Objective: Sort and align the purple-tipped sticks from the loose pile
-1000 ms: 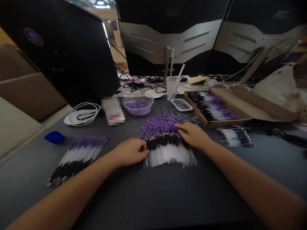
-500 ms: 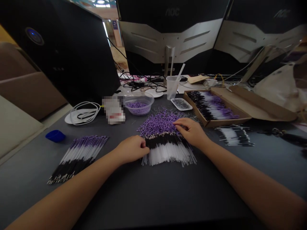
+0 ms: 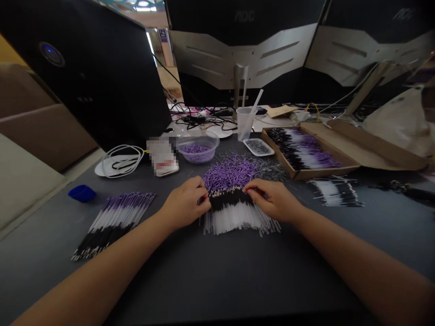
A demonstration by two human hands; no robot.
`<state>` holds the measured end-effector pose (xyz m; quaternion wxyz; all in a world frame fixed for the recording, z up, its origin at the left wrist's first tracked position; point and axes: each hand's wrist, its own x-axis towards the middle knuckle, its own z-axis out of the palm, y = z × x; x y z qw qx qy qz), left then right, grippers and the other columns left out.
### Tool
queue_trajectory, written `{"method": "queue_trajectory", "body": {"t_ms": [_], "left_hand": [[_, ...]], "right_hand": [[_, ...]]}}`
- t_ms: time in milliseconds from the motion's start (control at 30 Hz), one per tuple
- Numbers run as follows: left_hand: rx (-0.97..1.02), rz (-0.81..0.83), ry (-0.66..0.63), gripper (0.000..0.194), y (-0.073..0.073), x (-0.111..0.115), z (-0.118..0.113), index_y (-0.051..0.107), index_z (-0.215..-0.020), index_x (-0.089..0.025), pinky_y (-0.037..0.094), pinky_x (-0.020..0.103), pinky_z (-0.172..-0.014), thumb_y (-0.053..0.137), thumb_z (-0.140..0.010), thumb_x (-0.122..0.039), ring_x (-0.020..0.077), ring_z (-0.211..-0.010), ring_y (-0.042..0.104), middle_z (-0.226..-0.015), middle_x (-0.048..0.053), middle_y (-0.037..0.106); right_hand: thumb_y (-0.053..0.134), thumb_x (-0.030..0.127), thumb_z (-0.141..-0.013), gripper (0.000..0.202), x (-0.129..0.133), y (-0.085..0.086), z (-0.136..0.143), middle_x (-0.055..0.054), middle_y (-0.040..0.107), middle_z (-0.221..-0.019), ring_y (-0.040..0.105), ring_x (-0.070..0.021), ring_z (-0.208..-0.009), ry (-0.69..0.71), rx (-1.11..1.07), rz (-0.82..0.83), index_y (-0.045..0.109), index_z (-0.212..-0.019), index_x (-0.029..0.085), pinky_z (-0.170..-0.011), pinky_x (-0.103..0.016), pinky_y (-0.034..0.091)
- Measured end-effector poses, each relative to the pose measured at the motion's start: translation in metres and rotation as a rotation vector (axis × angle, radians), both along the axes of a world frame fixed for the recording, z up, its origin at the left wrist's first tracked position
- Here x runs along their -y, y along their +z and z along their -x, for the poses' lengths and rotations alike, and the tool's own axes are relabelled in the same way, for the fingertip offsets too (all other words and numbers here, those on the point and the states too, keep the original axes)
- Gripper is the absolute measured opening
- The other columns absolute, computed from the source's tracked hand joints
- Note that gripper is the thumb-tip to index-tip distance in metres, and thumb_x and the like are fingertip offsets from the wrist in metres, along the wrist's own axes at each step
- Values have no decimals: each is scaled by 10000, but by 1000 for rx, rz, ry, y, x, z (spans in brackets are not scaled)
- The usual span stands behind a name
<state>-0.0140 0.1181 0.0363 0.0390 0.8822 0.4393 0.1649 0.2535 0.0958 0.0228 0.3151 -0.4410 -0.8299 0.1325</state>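
A fanned bundle of black-and-white sticks (image 3: 234, 213) lies on the dark table, its pale tips towards a heap of purple pieces (image 3: 231, 171). My left hand (image 3: 186, 201) is at the bundle's left edge, fingers pinched together; what they hold is too small to name. At the upper right of the bundle, my right hand (image 3: 272, 199) has its thumb and index finger pinched near the pale tips, on something I cannot make out. A second bundle, with purple ends (image 3: 113, 222), lies on the left.
Behind the heap are a clear bowl (image 3: 199, 156), a white tray (image 3: 258, 147) and a cup with a straw (image 3: 244, 124). An open cardboard box (image 3: 295, 172) stands at the right, loose sticks (image 3: 335, 192) before it. A blue cup (image 3: 81, 193) is far left.
My right hand has moved down from the purple heap to the pale tips of the bundle. My left hand has shifted slightly up along the bundle's left edge. The view has shifted slightly.
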Motion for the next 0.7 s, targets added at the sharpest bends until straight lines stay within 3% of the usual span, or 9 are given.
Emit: {"method": "queue_trajectory", "body": {"t_ms": [67, 133, 267, 367, 500, 633, 700], "left_hand": [[46, 23, -57, 150, -3, -2, 1, 548, -642, -159, 375, 256, -684, 516, -768, -232, 152, -821, 526, -916, 41, 578], [132, 100, -80, 139, -7, -4, 2, 511, -601, -156, 367, 237, -638, 518, -737, -188, 118, -701, 509, -766, 11, 569], [338, 235, 44, 158, -12, -8, 2, 460, -549, -160, 317, 214, -532, 531, -688, -182, 83, -539, 414, -548, -42, 465], [475, 343, 119, 157, -13, -9, 1, 442, -564, -164, 301, 201, -498, 540, -680, -206, 74, -520, 381, -540, -53, 436], [693, 481, 66, 143, -14, -8, -2, 428, -705, -183, 336, 183, -496, 560, -652, -170, 59, -523, 391, -630, -72, 435], [682, 573, 29, 178, -16, -5, -5, 564, -885, -175, 406, 211, -542, 553, -708, -190, 86, -550, 503, -643, -53, 515], [672, 581, 46, 188, -15, -3, -6, 614, -912, -164, 447, 239, -597, 553, -748, -232, 116, -614, 574, -679, -14, 599]], "right_hand": [[483, 242, -904, 171, 3, 1, 2, -37, 690, -845, 624, -138, -691, 32, 26, -72, 626, -980, 185, -608, -244, 440], [485, 230, -902, 172, 5, 1, 3, -44, 697, -877, 636, -143, -730, 43, 24, -130, 627, -982, 178, -637, -249, 453], [475, 224, -913, 205, 6, -1, 3, -44, 706, -887, 652, -148, -745, 45, 21, -136, 619, -1053, 186, -674, -266, 485], [453, 190, -923, 315, 4, -6, 3, -50, 706, -958, 665, -145, -795, 2, -61, -175, 551, -1222, 207, -705, -268, 507], [482, 165, -908, 236, 4, -7, 6, -53, 710, -982, 666, -150, -879, -13, -149, -280, 627, -1089, 207, -775, -272, 514], [573, 230, -865, 277, 7, -4, 10, -52, 709, -1021, 665, -126, -720, -53, -191, -190, 605, -1139, 208, -676, -251, 528], [587, 236, -851, 242, 8, -3, 11, -35, 717, -934, 643, -115, -646, -50, -182, -173, 628, -1087, 207, -628, -241, 513]]}}
